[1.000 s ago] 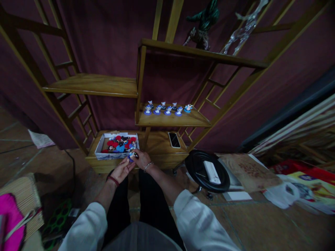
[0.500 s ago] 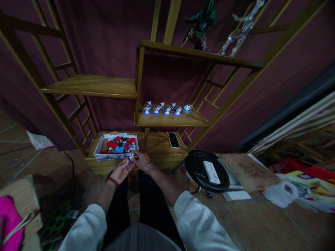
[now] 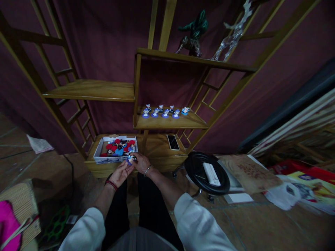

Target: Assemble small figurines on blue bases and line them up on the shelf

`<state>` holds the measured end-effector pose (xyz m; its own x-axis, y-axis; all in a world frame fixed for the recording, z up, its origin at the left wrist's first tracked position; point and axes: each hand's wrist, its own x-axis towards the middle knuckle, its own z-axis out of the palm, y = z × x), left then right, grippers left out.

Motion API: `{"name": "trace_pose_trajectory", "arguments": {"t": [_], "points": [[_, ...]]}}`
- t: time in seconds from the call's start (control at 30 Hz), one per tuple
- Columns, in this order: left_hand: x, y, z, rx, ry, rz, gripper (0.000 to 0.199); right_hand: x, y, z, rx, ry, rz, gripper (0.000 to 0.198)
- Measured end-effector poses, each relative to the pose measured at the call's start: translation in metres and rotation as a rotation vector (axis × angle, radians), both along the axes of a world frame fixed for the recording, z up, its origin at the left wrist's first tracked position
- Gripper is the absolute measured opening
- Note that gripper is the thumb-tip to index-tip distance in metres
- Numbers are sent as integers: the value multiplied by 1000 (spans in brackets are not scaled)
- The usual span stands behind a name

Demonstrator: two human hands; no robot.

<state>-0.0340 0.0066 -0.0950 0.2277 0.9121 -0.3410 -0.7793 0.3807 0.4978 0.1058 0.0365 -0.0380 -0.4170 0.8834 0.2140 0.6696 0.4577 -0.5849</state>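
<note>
Between my two hands is a small figurine (image 3: pixel 130 159) with a purple base, held just in front of the box. My left hand (image 3: pixel 120 174) grips it from below and the left, while my right hand (image 3: pixel 142 163) has its fingers closed on it from the right. Behind them a white cardboard box (image 3: pixel 98 153) holds a jumble of red, blue and black figurines (image 3: pixel 119 146). Up on the middle shelf (image 3: pixel 170 122) stand several figurines in two rows, purple-based ones (image 3: pixel 165 113) in front and dark ones (image 3: pixel 160 108) behind, with a blue-based one (image 3: pixel 185 111) at the right.
A phone (image 3: pixel 173 142) lies on the lower shelf (image 3: pixel 151 153). At right a black round stool (image 3: pixel 196 170) bears a white case (image 3: pixel 211 174). A green statue (image 3: pixel 196 31) and a clear one (image 3: pixel 231 38) top the unit. A plastic bag (image 3: pixel 282 191) lies far right.
My view has tilted up slightly, so the shelves sit a little lower. Both hands stay on the figurine, which seems turned a little.
</note>
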Motion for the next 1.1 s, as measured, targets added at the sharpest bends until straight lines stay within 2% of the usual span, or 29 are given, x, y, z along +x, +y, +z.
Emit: {"name": "trace_pose_trajectory", "arguments": {"t": [0.13,0.3,0.5,0.77,1.1], "points": [[2,-2,7,-3,8,6,13,3,0,4,-35,30,0,32],[7,-2,18,-38,-42,85,15,5,0,8,-45,66,-24,31],[14,2,34,-48,-80,141,19,10,2,12,1,126,-67,32],[25,5,52,1,-109,149,21,19,6,17,28,196,-103,27],[39,9,75,38,-122,116,22,32,4,39,74,354,-102,23]]}}
